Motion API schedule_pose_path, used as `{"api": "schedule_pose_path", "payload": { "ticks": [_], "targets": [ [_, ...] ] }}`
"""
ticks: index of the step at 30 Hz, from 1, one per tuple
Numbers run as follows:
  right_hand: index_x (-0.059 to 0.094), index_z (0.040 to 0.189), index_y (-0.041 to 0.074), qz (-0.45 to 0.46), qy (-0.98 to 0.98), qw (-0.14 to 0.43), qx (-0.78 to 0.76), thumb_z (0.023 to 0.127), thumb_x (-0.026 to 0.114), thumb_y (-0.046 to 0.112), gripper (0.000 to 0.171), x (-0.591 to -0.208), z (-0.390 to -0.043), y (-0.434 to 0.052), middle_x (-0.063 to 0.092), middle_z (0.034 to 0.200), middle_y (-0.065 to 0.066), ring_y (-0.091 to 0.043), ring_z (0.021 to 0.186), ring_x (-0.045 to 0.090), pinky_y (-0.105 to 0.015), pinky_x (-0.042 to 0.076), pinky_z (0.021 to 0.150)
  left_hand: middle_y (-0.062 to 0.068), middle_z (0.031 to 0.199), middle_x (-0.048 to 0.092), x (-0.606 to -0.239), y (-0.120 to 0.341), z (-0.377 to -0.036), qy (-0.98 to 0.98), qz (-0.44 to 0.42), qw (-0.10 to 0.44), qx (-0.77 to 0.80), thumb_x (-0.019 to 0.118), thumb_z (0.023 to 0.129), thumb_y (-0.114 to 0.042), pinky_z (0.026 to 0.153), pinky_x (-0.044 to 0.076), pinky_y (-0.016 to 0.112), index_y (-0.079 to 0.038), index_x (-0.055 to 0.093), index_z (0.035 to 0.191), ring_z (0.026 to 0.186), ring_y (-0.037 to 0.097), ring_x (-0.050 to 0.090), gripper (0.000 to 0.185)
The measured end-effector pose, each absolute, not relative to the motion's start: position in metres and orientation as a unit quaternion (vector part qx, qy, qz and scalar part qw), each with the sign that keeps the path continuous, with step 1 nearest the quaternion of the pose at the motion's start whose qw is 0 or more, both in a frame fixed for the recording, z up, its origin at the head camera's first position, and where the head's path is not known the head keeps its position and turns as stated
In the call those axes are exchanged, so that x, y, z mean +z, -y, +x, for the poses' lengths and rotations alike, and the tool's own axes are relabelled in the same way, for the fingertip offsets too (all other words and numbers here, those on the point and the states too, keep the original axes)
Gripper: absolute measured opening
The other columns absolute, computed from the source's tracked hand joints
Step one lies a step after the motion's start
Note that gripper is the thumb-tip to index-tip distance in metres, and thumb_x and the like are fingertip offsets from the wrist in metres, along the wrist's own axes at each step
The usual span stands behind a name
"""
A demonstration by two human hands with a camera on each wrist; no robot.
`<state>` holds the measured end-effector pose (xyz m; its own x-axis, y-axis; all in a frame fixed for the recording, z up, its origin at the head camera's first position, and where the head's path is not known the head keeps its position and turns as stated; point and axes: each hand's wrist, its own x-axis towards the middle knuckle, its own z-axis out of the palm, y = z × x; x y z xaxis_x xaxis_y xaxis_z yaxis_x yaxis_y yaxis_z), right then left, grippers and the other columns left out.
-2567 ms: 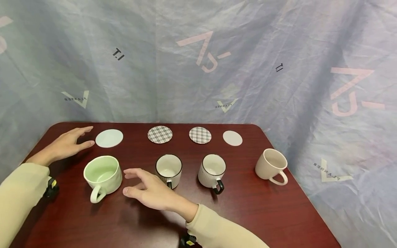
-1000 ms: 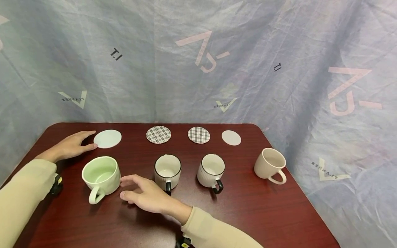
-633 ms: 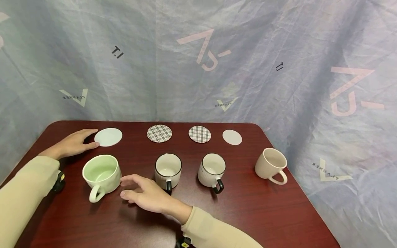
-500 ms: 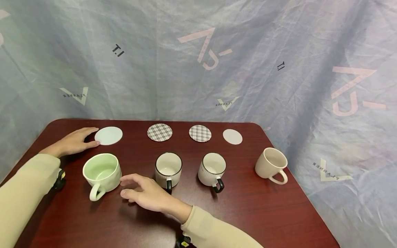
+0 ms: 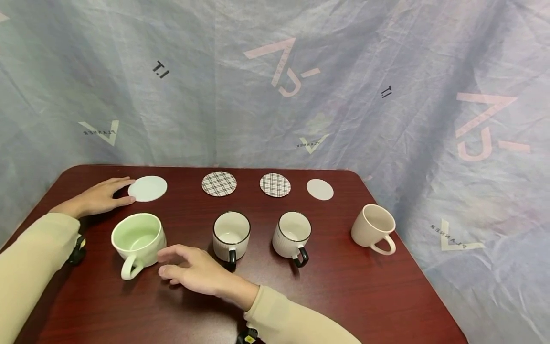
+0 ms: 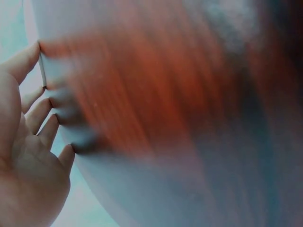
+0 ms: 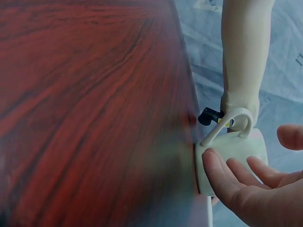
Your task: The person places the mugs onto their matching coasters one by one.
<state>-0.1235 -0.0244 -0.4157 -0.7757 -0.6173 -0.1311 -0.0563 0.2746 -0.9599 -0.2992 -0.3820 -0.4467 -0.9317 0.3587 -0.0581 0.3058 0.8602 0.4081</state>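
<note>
At the table's far left, my left hand lies low with its thumb and index fingertips at the left rim of a round pale coaster. In the left wrist view the coaster appears edge-on as a thin white strip between two fingertips. A wide light-green mug stands upright nearer the front, its handle facing me. My right hand is at the mug's right side, fingers extended and loosely bent, fingertips overlapping its wall. In the right wrist view the fingers spread beside the mug.
Two plaid coasters and a plain pale one lie along the back. Two white mugs with black handles stand mid-table. A beige mug sits near the right table edge. A printed curtain hangs behind.
My left hand has moved right to the pale coaster's rim. My right hand has moved left to the green mug's side. The mugs and coasters stay in place; the view shifts slightly.
</note>
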Motion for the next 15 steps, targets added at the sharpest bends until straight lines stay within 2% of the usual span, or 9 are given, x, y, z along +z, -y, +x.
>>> {"api": "schedule_pose_path", "payload": {
  "ticks": [15],
  "targets": [
    [0.07,0.135,0.013,-0.215,-0.74,0.27,-0.577,0.103,0.068,0.016,0.033,-0.417,-0.115,0.042,0.074,0.121,0.009,0.004,0.088,0.072,-0.02,0.06,0.077,0.046,0.16,0.023,-0.449,0.381,-0.301,-0.96,0.166,0.083,0.211,0.066,0.105,-0.036,0.113,0.025,0.079,0.015,0.036,0.155,0.146,0.065,0.023,0.077]
  ]
}}
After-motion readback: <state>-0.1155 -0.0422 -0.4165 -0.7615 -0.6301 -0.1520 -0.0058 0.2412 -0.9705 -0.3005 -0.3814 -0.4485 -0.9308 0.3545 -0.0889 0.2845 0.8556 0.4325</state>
